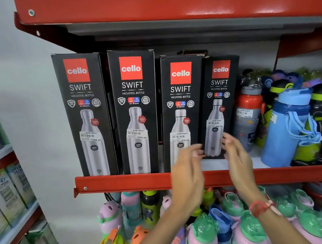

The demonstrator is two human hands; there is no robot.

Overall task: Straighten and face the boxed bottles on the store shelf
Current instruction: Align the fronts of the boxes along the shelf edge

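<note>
Several black Cello Swift bottle boxes stand on the red shelf [123,182]. The two left boxes [86,114] [135,112] stand at the front edge, faces forward. The third box [182,103] is shorter. The fourth box [220,104] sits further back and turned slightly. My left hand [186,171] and my right hand [237,155] hover on either side of the fourth box's lower end, fingers apart; whether they touch it I cannot tell. A red band circles my right wrist.
Loose bottles stand right of the boxes: a red-and-grey one [248,115] and a blue one [290,126]. Coloured children's bottles [239,223] crowd the shelf below. Another red shelf [182,5] hangs close overhead. A side rack of boxes [7,201] is at left.
</note>
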